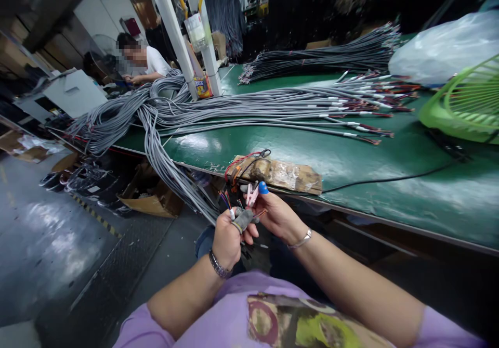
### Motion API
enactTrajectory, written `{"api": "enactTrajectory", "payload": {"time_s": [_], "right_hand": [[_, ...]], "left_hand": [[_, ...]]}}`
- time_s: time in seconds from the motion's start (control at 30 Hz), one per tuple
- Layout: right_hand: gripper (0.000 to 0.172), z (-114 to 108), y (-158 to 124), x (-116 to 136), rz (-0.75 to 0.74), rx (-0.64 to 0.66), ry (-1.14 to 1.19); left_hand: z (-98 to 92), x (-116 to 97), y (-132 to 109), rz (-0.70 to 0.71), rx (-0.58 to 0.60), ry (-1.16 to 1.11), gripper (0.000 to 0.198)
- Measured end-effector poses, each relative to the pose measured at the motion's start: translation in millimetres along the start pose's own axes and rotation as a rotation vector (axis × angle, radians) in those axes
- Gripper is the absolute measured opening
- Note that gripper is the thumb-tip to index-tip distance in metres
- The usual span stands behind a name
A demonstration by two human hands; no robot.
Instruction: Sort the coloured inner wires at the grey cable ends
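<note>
My left hand [227, 237] is closed around the end of a grey cable [242, 219], with a wristwatch on that wrist. My right hand [275, 214] pinches thin coloured wires fanning out of that cable end; its fingertip wears a blue cap [263, 188], and a small pink-and-white clip [251, 193] sits by the fingers. Both hands are held just in front of the green bench edge [351, 210], below a taped wooden block [288, 175] with red and black wires looped on it.
A large bundle of grey cables [249, 110] lies across the green bench and hangs off its left edge. A green fan guard [465, 103] and plastic bag stand at right. Another person [146, 62] works at the far left. Cardboard boxes [150, 197] sit on the floor.
</note>
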State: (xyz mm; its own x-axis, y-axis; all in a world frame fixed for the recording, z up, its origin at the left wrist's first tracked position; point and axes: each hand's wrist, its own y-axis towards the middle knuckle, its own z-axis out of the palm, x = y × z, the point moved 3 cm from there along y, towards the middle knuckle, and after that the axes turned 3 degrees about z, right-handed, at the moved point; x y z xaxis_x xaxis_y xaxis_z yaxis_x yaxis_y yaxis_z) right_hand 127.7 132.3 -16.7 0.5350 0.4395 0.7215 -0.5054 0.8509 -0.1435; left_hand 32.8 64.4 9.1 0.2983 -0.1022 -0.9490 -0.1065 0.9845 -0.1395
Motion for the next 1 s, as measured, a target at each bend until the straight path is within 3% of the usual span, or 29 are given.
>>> {"api": "enactTrajectory", "payload": {"time_s": [0.13, 0.33, 0.47, 0.6, 0.7, 0.83, 1.0], "right_hand": [[0.04, -1, 3, -3, 0.031, -0.086, 0.121], [0.048, -4, -10, -4, 0.055, -0.047, 0.097], [0.052, -10, -38, -8, 0.015, 0.013, -0.071], [0.04, -4, -62, -9, -0.148, -0.016, -0.341], [0.029, 5, -66, -11, -0.15, -0.025, -0.412], [0.032, 5, -63, -16, -0.096, -0.069, -0.432], [0.034, 6, -57, -20, 0.013, -0.004, -0.403]], "left_hand": [[0.7, 2, 1, -0.026, -0.017, 0.017, 0.031], [-5.1, 4, -4, 0.012, -0.017, 0.04, 0.031], [-11.9, 10, -10, 0.041, -0.035, 0.085, 0.033], [-16.6, 16, -12, 0.07, -0.039, 0.153, 0.033], [-20.0, 21, -14, 0.079, -0.003, 0.22, 0.032], [-27.3, 26, -17, 0.045, 0.081, 0.284, 0.033], [-29.8, 20, -23, -0.05, 0.206, 0.35, 0.036]]}}
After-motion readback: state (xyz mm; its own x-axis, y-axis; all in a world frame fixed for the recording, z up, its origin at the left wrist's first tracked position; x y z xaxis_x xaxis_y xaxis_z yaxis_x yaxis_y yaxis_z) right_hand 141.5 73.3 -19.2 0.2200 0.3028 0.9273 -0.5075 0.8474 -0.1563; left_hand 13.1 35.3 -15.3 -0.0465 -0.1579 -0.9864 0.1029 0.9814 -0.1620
